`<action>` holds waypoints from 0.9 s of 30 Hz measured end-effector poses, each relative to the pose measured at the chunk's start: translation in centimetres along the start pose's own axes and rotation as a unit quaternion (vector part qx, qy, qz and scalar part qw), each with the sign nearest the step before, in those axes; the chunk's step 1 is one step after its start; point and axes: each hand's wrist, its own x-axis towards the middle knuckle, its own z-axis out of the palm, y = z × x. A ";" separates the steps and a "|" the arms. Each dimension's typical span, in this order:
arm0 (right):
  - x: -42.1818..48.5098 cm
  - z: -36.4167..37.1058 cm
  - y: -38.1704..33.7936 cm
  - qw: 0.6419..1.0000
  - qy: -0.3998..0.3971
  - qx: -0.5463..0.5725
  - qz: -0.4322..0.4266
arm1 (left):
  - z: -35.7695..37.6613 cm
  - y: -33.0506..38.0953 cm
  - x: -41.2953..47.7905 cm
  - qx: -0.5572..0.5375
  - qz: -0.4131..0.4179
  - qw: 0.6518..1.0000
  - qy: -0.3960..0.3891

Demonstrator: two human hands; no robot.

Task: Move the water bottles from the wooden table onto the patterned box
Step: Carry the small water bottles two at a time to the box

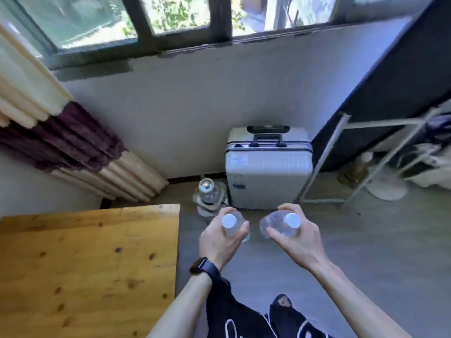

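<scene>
Your left hand (219,242) grips the left bottle (238,230), your right hand (299,243) the right bottle (274,225), both off the tabletop (85,264) at left, over the floor (366,240). No box in view; setting down remains.

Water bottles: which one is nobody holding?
The free bottle down beside the white suitcase, on its left. The left hand grips the left bottle; the right hand grips the right bottle.
</scene>
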 end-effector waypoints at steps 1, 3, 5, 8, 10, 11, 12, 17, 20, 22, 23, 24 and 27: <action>-0.6 -2.3 1.3 0.999 0.029 0.006 0.014 | 1.3 2.4 0.0 0.006 0.020 1.000 -0.016; -1.8 -7.3 3.7 0.995 0.083 0.016 0.044 | 4.0 7.9 -0.1 0.020 0.070 0.996 -0.052; -2.6 -11.9 6.0 0.988 0.133 0.023 0.068 | 6.7 13.2 -0.1 0.026 0.120 0.988 -0.089; -3.5 -17.8 9.4 0.971 0.210 0.032 0.113 | 10.8 20.4 -0.1 0.026 0.205 0.968 -0.140; -4.0 -21.2 11.9 0.954 0.259 0.041 0.143 | 13.7 25.1 0.0 0.033 0.254 0.951 -0.175; -4.2 -22.9 13.1 0.945 0.283 0.048 0.156 | 15.3 27.3 0.0 0.037 0.277 0.941 -0.192; -4.3 -24.6 14.4 0.934 0.308 0.055 0.170 | 16.9 29.6 0.0 0.041 0.301 0.929 -0.209; -4.8 -33.5 19.8 0.886 0.398 0.075 0.227 | 25.5 40.3 0.5 0.051 0.385 0.876 -0.285; -5.0 -39.3 22.5 0.857 0.435 0.077 0.265 | 30.5 47.2 0.6 0.066 0.423 0.848 -0.312; -5.1 -43.3 24.2 0.834 0.466 0.072 0.288 | 33.8 52.0 0.4 0.068 0.447 0.830 -0.327; -5.2 -45.2 25.1 0.821 0.481 0.068 0.300 | 35.4 54.4 0.2 0.069 0.458 0.820 -0.337; -5.4 -47.0 25.9 0.808 0.497 0.064 0.310 | 36.9 56.7 -0.1 0.071 0.470 0.809 -0.346; -6.7 -52.4 28.5 0.771 0.541 0.058 0.330 | 41.3 63.5 -1.8 0.077 0.514 0.774 -0.362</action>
